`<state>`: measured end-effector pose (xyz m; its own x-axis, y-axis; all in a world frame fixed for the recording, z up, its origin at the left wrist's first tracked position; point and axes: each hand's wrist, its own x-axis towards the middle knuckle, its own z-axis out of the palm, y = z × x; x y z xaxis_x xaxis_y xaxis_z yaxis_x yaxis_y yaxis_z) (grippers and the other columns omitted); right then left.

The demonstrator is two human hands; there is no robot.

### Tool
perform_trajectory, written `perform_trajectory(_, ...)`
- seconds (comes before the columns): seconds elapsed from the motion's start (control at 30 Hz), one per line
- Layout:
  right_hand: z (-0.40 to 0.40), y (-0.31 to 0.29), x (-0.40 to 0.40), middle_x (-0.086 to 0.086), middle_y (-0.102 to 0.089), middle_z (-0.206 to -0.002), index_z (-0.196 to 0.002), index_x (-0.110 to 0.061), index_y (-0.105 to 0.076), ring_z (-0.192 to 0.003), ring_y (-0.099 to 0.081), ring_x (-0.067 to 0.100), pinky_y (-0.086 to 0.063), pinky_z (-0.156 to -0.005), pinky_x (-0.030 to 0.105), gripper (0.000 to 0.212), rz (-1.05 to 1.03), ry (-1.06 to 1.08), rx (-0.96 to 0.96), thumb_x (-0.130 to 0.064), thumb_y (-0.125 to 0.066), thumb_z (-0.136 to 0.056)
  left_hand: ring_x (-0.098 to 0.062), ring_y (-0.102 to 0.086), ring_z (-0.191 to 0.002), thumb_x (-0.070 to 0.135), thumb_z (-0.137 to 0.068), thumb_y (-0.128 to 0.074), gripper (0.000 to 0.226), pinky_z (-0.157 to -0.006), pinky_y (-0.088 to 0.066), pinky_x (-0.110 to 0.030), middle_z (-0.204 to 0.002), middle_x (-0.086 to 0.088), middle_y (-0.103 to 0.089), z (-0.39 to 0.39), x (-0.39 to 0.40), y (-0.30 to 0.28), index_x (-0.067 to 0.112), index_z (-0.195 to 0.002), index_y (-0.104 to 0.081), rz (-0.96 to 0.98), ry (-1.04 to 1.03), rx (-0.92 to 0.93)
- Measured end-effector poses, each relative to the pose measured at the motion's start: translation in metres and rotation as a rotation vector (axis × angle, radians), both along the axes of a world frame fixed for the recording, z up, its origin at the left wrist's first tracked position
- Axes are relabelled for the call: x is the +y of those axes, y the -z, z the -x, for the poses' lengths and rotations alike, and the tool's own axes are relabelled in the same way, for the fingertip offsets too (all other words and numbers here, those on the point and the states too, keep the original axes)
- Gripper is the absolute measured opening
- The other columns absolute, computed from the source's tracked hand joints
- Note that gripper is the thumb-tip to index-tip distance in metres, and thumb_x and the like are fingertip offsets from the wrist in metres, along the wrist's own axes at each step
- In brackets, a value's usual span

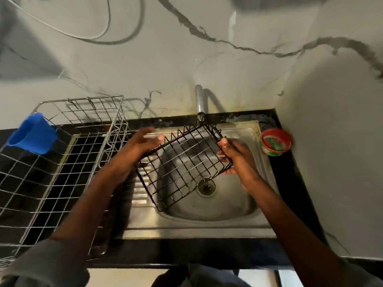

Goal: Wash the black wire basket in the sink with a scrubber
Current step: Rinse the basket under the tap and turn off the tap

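both forearms reach forward and converge. the left hand point(138, 144) has its fingers extended forward with the thumb on top, gripping one edge; the right hand point(234, 156) curls around the opposite edge, thumb up. grey sleeves cover both upper arms.

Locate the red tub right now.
Head view: the red tub sits on the black counter at the sink's far right corner, right of the right hand.
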<state>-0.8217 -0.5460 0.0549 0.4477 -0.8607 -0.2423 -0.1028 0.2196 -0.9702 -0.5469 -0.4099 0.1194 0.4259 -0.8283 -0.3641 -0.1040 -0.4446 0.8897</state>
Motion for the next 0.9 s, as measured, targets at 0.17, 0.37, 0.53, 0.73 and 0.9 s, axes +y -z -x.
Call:
perform_trajectory(0.17,-0.054,-0.066,0.005,0.001,-0.077,-0.103,-0.110,-0.027,-0.073,-0.091,-0.070,0.013,-0.058,-0.080,0.046,0.041,0.016,-0.053,-0.027,-0.061,-0.061,-0.091,-0.030,-0.071,-0.112,0.064,-0.068,-0.084,0.077,-0.084,-0.057,-0.036,-0.125,-0.002,-0.074,-0.043,0.017,-0.080,0.036,-0.136,-0.061,-0.125,0.272,-0.038)
perform_trajectory(0.37,-0.163,-0.129,0.021,-0.009,-0.060,-0.137,-0.138,-0.034,-0.051,-0.123,-0.054,0.016,-0.047,-0.102,0.050,0.082,0.088,0.032,-0.163,-0.078,-0.071,-0.072,-0.024,-0.069,-0.108,0.031,-0.084,-0.082,0.054,-0.085,-0.055,-0.036,-0.130,-0.014,-0.071,-0.113,0.067,-0.107,0.036,-0.136,-0.067,0.139,0.043,0.066)
perform_trajectory(0.53,-0.267,-0.135,0.098,-0.005,-0.027,-0.166,-0.159,-0.042,-0.013,-0.148,-0.033,0.022,-0.029,-0.116,0.054,0.115,0.024,-0.087,-0.204,-0.063,-0.082,-0.069,-0.017,-0.074,-0.086,0.048,-0.054,-0.099,0.071,-0.073,-0.039,-0.031,-0.106,-0.007,-0.078,-0.176,0.130,-0.092,0.033,-0.119,-0.076,0.292,-0.175,0.225)
perform_trajectory(0.73,-0.352,-0.105,0.191,-0.001,-0.011,-0.170,-0.163,-0.030,-0.008,-0.154,-0.021,0.026,-0.024,-0.122,0.050,0.087,0.011,-0.169,-0.084,-0.056,-0.059,-0.097,-0.022,-0.067,-0.084,0.047,-0.080,-0.080,0.030,-0.083,-0.043,-0.043,-0.100,-0.004,-0.071,-0.241,0.184,-0.047,0.031,-0.106,-0.075,0.258,-0.375,0.261)
perform_trajectory(0.9,-0.396,-0.066,0.218,0.004,-0.042,-0.154,-0.153,-0.014,-0.032,-0.141,-0.041,0.030,-0.033,-0.117,0.050,0.062,-0.203,-0.159,0.087,-0.044,-0.052,-0.102,-0.036,-0.063,-0.104,0.045,-0.089,-0.063,0.050,-0.076,-0.048,-0.040,-0.118,-0.022,-0.062,-0.259,0.196,-0.010,0.019,-0.131,-0.058,0.054,-0.384,0.061)
